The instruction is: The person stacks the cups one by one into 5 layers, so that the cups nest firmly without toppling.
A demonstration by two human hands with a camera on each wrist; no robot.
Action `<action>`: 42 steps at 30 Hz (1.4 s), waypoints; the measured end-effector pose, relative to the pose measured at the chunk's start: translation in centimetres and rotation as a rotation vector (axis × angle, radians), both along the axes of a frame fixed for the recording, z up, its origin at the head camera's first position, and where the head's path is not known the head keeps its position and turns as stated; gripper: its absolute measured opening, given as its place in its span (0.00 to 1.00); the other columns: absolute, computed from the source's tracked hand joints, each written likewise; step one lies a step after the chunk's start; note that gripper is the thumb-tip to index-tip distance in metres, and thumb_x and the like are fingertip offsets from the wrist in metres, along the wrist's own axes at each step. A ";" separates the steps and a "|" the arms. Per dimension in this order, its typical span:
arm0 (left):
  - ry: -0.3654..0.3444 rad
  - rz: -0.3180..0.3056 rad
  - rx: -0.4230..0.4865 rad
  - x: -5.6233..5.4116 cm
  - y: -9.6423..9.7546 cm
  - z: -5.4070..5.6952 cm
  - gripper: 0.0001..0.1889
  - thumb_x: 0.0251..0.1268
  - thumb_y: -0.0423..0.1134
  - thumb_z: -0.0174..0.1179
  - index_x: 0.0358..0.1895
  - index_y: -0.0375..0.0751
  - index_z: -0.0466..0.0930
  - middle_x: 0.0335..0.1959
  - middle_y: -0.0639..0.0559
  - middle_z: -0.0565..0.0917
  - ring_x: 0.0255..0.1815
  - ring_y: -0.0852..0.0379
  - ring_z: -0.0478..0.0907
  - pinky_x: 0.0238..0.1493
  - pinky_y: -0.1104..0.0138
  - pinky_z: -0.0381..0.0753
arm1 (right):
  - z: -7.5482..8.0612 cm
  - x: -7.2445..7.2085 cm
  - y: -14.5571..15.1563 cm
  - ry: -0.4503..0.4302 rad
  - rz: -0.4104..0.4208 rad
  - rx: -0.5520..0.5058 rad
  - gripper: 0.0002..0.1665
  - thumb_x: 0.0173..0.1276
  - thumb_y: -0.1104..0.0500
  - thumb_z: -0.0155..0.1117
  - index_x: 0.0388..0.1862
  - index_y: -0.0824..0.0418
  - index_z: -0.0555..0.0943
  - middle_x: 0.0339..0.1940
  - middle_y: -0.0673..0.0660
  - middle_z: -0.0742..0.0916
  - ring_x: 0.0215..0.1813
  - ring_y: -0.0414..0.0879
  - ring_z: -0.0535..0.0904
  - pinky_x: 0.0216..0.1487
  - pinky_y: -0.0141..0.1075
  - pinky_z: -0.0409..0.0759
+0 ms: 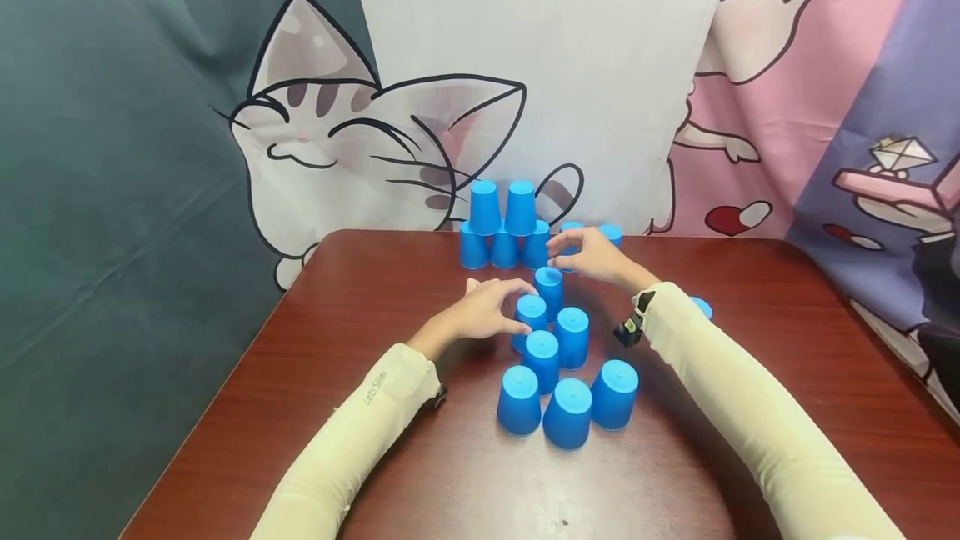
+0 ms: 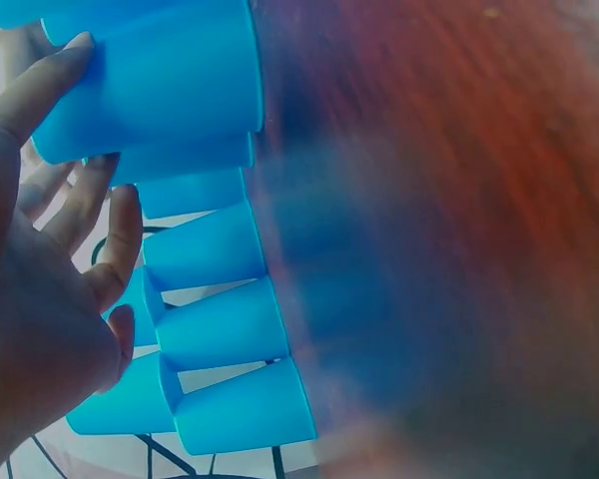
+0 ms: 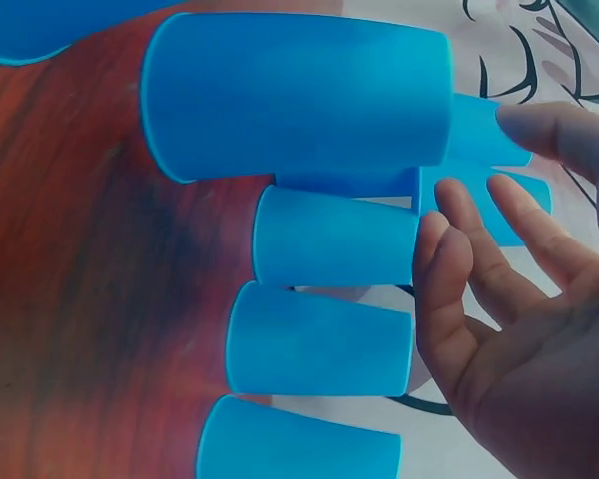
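Upside-down blue cups stand on the table. My left hand is at one blue cup, its thumb on the near side and its index finger reaching round the far side. The left wrist view shows that thumb against the wall of the nearest cup. Farther back, my right hand hovers with fingers spread and nothing between them. It is beyond a single cup and beside the back stack. In the right wrist view, its fingertips overlap the narrow ends of cups behind.
At the table's back edge, two cups sit on a row of three. More cups stand behind my right hand. Three cups form the front group. Another cup is partly hidden by my right sleeve. A printed cloth hangs behind.
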State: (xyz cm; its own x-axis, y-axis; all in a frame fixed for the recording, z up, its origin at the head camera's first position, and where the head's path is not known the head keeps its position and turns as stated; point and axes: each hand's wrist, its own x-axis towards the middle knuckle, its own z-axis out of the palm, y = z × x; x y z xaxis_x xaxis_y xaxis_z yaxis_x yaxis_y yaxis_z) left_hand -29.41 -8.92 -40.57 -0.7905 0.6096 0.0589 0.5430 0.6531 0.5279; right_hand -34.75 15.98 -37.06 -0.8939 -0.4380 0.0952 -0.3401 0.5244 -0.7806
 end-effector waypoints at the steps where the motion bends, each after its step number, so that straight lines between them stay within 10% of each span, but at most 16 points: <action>1: -0.001 0.001 0.005 0.0 -0.1 -0.1 0.33 0.56 0.61 0.68 0.65 0.59 0.72 0.60 0.62 0.79 0.61 0.59 0.72 0.56 0.53 0.62 | -0.2 0.1 0.1 -0.008 0.009 0.000 0.23 0.69 0.59 0.66 0.60 0.68 0.77 0.54 0.66 0.85 0.58 0.63 0.80 0.50 0.56 0.81; 15: 0.019 0.015 0.045 -0.2 0.1 -0.6 0.33 0.55 0.62 0.68 0.64 0.59 0.73 0.56 0.62 0.80 0.56 0.61 0.71 0.53 0.55 0.63 | -2.2 0.5 0.9 -0.087 0.055 0.027 0.40 0.60 0.47 0.75 0.65 0.65 0.75 0.62 0.65 0.81 0.60 0.63 0.79 0.52 0.54 0.81; 25: 0.037 0.025 0.056 -0.4 0.2 -0.6 0.34 0.55 0.62 0.68 0.65 0.57 0.73 0.57 0.62 0.80 0.57 0.57 0.72 0.55 0.53 0.63 | -2.8 0.3 1.3 -0.019 0.078 0.021 0.29 0.58 0.52 0.78 0.56 0.63 0.81 0.50 0.60 0.87 0.51 0.59 0.83 0.52 0.52 0.82; 42: 0.129 0.159 0.198 -0.1 1.5 -0.8 0.32 0.56 0.61 0.68 0.64 0.58 0.74 0.61 0.61 0.79 0.63 0.57 0.70 0.63 0.44 0.57 | -1.1 0.3 2.2 0.034 -0.194 -0.115 0.36 0.64 0.46 0.72 0.65 0.62 0.74 0.63 0.65 0.80 0.62 0.64 0.76 0.51 0.54 0.81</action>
State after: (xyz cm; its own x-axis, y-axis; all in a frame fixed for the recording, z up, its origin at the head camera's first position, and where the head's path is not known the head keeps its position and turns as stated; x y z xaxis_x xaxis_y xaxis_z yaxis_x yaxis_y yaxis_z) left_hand -29.46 -7.45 -41.34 -0.8536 0.4453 0.2705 0.5128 0.6266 0.5868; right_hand -34.50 18.18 -38.12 -0.9558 -0.2426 0.1663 -0.2687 0.4905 -0.8289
